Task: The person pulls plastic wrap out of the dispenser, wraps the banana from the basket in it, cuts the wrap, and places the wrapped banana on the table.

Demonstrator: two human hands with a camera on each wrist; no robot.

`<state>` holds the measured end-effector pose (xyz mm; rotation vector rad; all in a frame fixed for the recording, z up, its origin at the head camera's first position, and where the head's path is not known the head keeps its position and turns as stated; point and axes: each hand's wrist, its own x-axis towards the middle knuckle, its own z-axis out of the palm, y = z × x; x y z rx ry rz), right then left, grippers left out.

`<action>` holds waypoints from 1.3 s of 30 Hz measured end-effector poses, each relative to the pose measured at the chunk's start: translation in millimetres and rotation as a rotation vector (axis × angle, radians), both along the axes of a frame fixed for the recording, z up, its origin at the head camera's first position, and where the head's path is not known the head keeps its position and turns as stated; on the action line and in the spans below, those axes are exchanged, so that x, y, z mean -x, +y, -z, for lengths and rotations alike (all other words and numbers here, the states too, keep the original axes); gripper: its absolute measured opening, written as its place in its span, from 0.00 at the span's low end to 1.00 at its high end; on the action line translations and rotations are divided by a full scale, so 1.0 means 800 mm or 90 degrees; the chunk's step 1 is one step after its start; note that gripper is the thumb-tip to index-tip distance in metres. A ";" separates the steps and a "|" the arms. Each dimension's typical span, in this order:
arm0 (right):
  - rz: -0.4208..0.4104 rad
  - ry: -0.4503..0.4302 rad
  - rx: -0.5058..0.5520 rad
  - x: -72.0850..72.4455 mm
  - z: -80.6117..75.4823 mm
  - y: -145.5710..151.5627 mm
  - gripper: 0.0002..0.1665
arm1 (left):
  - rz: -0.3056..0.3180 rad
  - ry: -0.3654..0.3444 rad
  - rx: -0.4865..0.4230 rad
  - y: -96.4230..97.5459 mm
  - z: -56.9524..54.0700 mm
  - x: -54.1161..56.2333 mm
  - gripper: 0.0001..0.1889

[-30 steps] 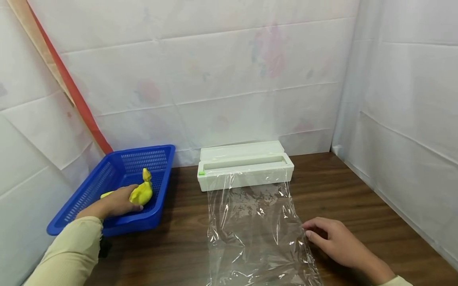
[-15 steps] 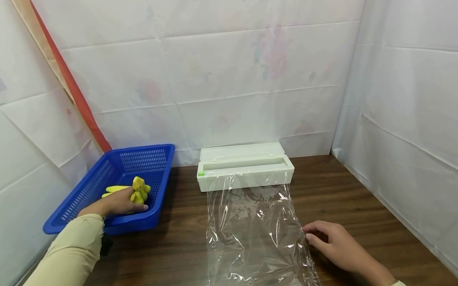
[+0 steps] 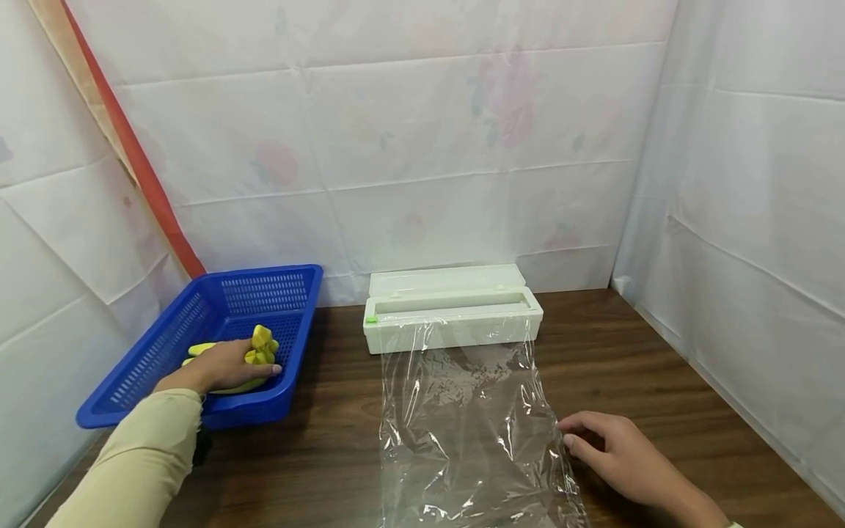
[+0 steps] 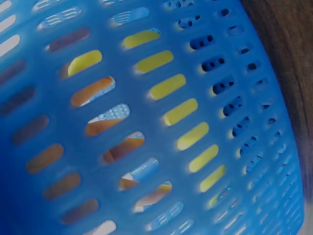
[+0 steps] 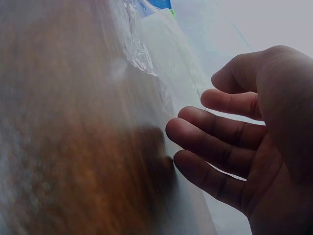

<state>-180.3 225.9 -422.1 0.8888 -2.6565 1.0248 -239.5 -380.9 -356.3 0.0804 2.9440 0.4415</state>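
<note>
In the head view, my left hand (image 3: 221,367) reaches into a blue plastic basket (image 3: 310,323) and grips a yellow bunch of bananas (image 3: 262,348), its thumb along the near side by the stem. Through the slots of the basket wall (image 4: 151,117), the left wrist view shows yellow banana skin (image 4: 168,87) and parts of the fingers. My right hand (image 3: 620,451) rests at the right edge of a sheet of cling film (image 3: 462,418), fingers loosely bent. In the right wrist view these fingers (image 5: 210,137) are spread, with nothing held between them and the thumb.
The film runs from a white dispenser box (image 3: 455,334) with its lid raised and a green slider (image 3: 372,320) at its left end. Brown wooden tabletop (image 3: 330,440) lies beneath. White patterned sheeting (image 3: 409,147) stands behind and at both sides.
The banana stem has tilted down from its raised position as my left hand shifted slightly right inside the basket. My right hand stays at the film's edge.
</note>
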 end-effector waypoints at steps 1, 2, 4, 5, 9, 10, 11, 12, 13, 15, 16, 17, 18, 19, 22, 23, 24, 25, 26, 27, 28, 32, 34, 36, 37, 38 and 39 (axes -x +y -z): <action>-0.004 -0.009 0.004 0.000 0.000 0.000 0.08 | -0.001 0.000 -0.001 0.001 0.000 0.000 0.40; -0.006 -0.019 0.008 0.000 0.000 0.000 0.08 | -0.003 0.000 -0.003 0.001 0.000 0.001 0.39; -0.011 -0.031 0.012 0.000 0.000 0.001 0.08 | -0.003 0.000 -0.009 0.001 0.002 0.002 0.39; -0.012 -0.033 0.011 0.000 0.000 0.001 0.08 | -0.004 -0.001 -0.011 0.000 0.003 0.002 0.38; -0.008 -0.039 0.008 0.000 -0.001 0.002 0.09 | -0.008 -0.005 -0.015 0.000 0.005 0.004 0.39; -0.008 -0.041 0.009 0.000 -0.001 0.002 0.09 | -0.011 -0.007 -0.014 0.000 0.005 0.004 0.39; -0.008 -0.045 0.009 0.000 -0.001 0.002 0.09 | -0.014 -0.008 -0.013 0.000 0.005 0.005 0.38; -0.009 -0.048 0.010 -0.001 -0.001 0.002 0.09 | -0.015 -0.009 -0.012 0.000 0.005 0.005 0.38; -0.010 -0.051 0.012 -0.001 -0.001 0.002 0.09 | -0.016 -0.009 -0.010 0.000 0.005 0.005 0.37; -0.011 -0.057 0.013 0.000 -0.001 0.002 0.10 | -0.016 -0.007 -0.005 0.000 0.004 0.005 0.35; -0.012 -0.060 0.013 0.000 -0.001 0.002 0.10 | -0.015 -0.005 -0.002 0.000 0.004 0.005 0.34; -0.013 -0.064 0.013 0.000 -0.001 0.002 0.10 | -0.014 -0.002 0.000 0.001 0.004 0.004 0.34; -0.012 -0.066 0.011 0.000 -0.001 0.003 0.10 | -0.013 0.002 0.003 0.001 0.004 0.004 0.33; -0.011 -0.066 0.009 0.000 -0.001 0.003 0.10 | -0.011 0.007 0.006 0.000 0.004 0.003 0.32; -0.007 -0.067 0.005 0.000 -0.002 0.003 0.10 | -0.015 0.019 0.007 -0.001 0.004 0.002 0.30; -0.008 -0.063 0.005 0.000 -0.002 0.003 0.10 | -0.019 0.023 0.005 -0.001 0.005 0.002 0.30; -0.007 -0.063 0.006 0.000 -0.002 0.003 0.10 | -0.022 0.025 0.003 -0.002 0.005 0.001 0.29; -0.007 -0.059 0.006 0.000 -0.002 0.003 0.10 | -0.026 0.026 0.000 -0.003 0.006 0.001 0.29; -0.007 -0.059 0.008 0.000 -0.002 0.004 0.09 | -0.031 0.025 -0.003 -0.003 0.007 0.002 0.29; -0.008 -0.057 0.009 0.000 -0.002 0.004 0.09 | -0.036 0.023 -0.006 -0.003 0.008 0.002 0.29; -0.010 -0.056 0.010 0.000 -0.002 0.005 0.09 | -0.038 0.023 -0.007 -0.003 0.009 0.002 0.28; -0.016 -0.055 0.013 0.000 -0.003 0.006 0.09 | -0.036 0.028 -0.014 -0.005 0.012 0.002 0.28; -0.016 -0.053 0.014 0.000 -0.002 0.006 0.09 | -0.035 0.043 -0.022 -0.007 0.012 0.002 0.27; -0.014 -0.050 0.017 0.000 -0.001 0.005 0.09 | -0.034 0.061 -0.029 -0.010 0.013 0.001 0.25; -0.014 -0.047 0.017 0.000 0.000 0.005 0.09 | -0.033 0.071 -0.032 -0.011 0.013 0.001 0.24; -0.014 -0.046 0.017 0.001 0.000 0.005 0.09 | -0.031 0.082 -0.034 -0.012 0.014 0.000 0.23; -0.013 -0.048 0.018 0.000 0.000 0.005 0.08 | -0.032 0.090 -0.036 -0.013 0.014 0.000 0.22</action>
